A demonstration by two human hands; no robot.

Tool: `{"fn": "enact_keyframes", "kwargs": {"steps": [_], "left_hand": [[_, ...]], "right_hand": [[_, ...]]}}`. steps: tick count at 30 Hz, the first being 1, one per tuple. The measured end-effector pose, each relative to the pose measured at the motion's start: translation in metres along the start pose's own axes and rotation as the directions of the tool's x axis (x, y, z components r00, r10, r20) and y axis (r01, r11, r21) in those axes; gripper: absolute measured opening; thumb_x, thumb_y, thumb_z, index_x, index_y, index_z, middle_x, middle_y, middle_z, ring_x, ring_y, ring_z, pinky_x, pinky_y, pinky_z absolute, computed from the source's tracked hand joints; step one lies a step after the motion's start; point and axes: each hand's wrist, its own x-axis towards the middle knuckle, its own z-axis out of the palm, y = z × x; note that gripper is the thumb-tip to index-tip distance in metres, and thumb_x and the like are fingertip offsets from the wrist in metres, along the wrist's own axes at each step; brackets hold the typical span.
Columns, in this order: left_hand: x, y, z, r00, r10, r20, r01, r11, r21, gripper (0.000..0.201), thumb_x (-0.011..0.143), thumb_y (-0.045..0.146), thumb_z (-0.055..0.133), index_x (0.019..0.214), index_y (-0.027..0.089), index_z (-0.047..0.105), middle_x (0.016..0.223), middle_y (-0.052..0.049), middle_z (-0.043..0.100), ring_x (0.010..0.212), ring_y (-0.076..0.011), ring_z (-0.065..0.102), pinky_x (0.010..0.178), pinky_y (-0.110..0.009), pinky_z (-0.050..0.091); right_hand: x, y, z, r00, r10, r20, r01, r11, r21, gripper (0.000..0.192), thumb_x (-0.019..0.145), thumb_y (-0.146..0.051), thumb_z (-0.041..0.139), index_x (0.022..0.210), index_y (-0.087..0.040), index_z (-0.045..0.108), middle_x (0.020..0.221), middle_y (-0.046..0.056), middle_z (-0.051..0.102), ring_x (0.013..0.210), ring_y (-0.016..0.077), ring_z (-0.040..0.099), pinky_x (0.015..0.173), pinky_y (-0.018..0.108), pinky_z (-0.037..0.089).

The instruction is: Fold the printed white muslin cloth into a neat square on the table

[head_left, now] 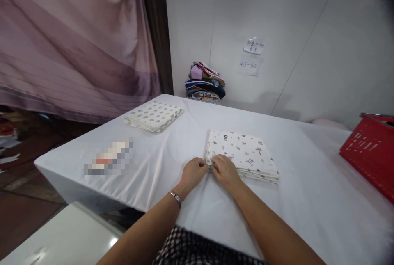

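Note:
A folded white cloth printed with small grey plants and figures lies on the white-covered table in front of me. At its near left corner, my right hand has its fingers closed on the cloth's edge. Right beside it, my left hand is pinched at the same corner; its fingertips meet the cloth's edge there. Exactly what sits between the left fingertips is too small to see fully. Farther left lies a second folded white cloth with grey hearts, touched by neither hand.
On the table's left side is a pixelated item. A red plastic basket stands at the right edge. Behind the table rises a stack of folded fabrics against the wall. A pink curtain hangs at left; a white surface is lower left.

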Motion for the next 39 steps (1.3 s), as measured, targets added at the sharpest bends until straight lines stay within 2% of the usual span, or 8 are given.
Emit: {"fn": "enact_keyframes", "kwargs": {"steps": [5, 11, 17, 20, 26, 32, 35, 39], "left_hand": [[0.0, -0.003, -0.002, 0.999, 0.032, 0.026, -0.03, 0.998, -0.062, 0.013, 0.072, 0.024, 0.051, 0.067, 0.018, 0.061, 0.072, 0.0, 0.063, 0.069, -0.0129, 0.055, 0.063, -0.022, 0.038], [0.0, 0.002, -0.005, 0.998, 0.052, 0.022, -0.052, 0.998, 0.021, 0.047, 0.082, 0.054, 0.038, 0.06, 0.018, 0.057, 0.064, -0.001, 0.059, 0.063, -0.0146, 0.051, 0.058, -0.025, 0.035], [0.001, 0.005, -0.004, 0.999, 0.013, 0.046, -0.016, 0.998, 0.06, 0.034, 0.079, 0.045, 0.044, 0.062, 0.018, 0.057, 0.063, -0.001, 0.06, 0.062, -0.0148, 0.052, 0.057, -0.025, 0.034], [0.003, 0.004, -0.005, 0.998, -0.013, 0.069, 0.01, 0.999, 0.047, 0.026, 0.076, 0.038, 0.047, 0.062, 0.018, 0.057, 0.064, 0.0, 0.059, 0.063, -0.0147, 0.052, 0.056, -0.025, 0.033], [0.007, 0.005, -0.011, 0.989, -0.041, 0.141, 0.035, 0.998, 0.05, 0.021, 0.073, 0.034, 0.047, 0.063, 0.018, 0.056, 0.067, -0.001, 0.061, 0.064, -0.0151, 0.053, 0.054, -0.025, 0.032], [0.013, 0.001, -0.012, 0.987, -0.025, 0.159, 0.02, 0.999, 0.036, 0.016, 0.071, 0.031, 0.05, 0.065, 0.019, 0.057, 0.071, -0.002, 0.064, 0.068, -0.0159, 0.056, 0.056, -0.025, 0.035], [0.023, 0.003, -0.015, 0.975, -0.094, 0.201, 0.1, 0.995, -0.017, 0.017, 0.068, 0.028, 0.053, 0.08, 0.018, 0.059, 0.079, -0.003, 0.066, 0.072, -0.0165, 0.059, 0.059, -0.024, 0.038], [0.045, 0.011, -0.019, 0.973, -0.156, 0.172, 0.171, 0.982, -0.076, 0.046, 0.07, 0.035, 0.057, 0.111, 0.017, 0.052, 0.104, -0.008, 0.065, 0.087, -0.0188, 0.06, 0.068, -0.025, 0.041]], "right_hand": [[-0.001, -0.003, 0.0, 1.0, -0.001, -0.009, 0.001, 1.0, -0.01, 0.01, 0.085, -0.018, 0.046, 0.088, -0.017, 0.056, 0.087, 0.007, 0.056, 0.081, 0.0197, 0.049, 0.072, 0.031, 0.038], [-0.003, -0.004, 0.002, 1.0, -0.006, -0.014, 0.006, 1.0, -0.01, 0.013, 0.086, -0.017, 0.043, 0.084, -0.017, 0.056, 0.085, 0.007, 0.056, 0.08, 0.0202, 0.049, 0.072, 0.033, 0.039], [-0.012, -0.002, -0.007, 0.999, -0.045, 0.005, 0.045, 0.998, 0.054, 0.021, 0.086, -0.014, 0.045, 0.103, -0.018, 0.058, 0.098, 0.008, 0.06, 0.09, 0.0213, 0.052, 0.078, 0.035, 0.043], [-0.024, 0.005, -0.019, 0.999, -0.025, -0.024, 0.026, 0.999, 0.029, 0.023, 0.087, -0.015, 0.043, 0.104, -0.019, 0.059, 0.1, 0.008, 0.062, 0.093, 0.0219, 0.054, 0.08, 0.038, 0.044], [-0.078, 0.05, -0.065, 0.983, 0.161, -0.088, -0.171, 0.978, -0.118, 0.028, 0.09, -0.029, 0.039, 0.102, -0.023, 0.064, 0.107, 0.007, 0.064, 0.099, 0.024, 0.057, 0.089, 0.043, 0.044], [-0.139, 0.097, -0.11, 0.883, 0.452, -0.127, -0.469, 0.858, -0.21, 0.034, 0.087, -0.039, 0.039, 0.103, -0.024, 0.065, 0.114, 0.007, 0.063, 0.107, 0.0254, 0.055, 0.096, 0.041, 0.042], [-0.143, 0.102, -0.118, 0.83, 0.535, -0.158, -0.557, 0.81, -0.182, 0.036, 0.086, -0.042, 0.039, 0.101, -0.022, 0.066, 0.114, 0.006, 0.063, 0.107, 0.0246, 0.055, 0.096, 0.039, 0.043], [-0.121, 0.108, -0.118, 0.819, 0.546, -0.175, -0.569, 0.812, -0.129, 0.039, 0.085, -0.043, 0.037, 0.1, -0.02, 0.065, 0.115, 0.007, 0.062, 0.107, 0.0236, 0.055, 0.09, 0.037, 0.046]]}}
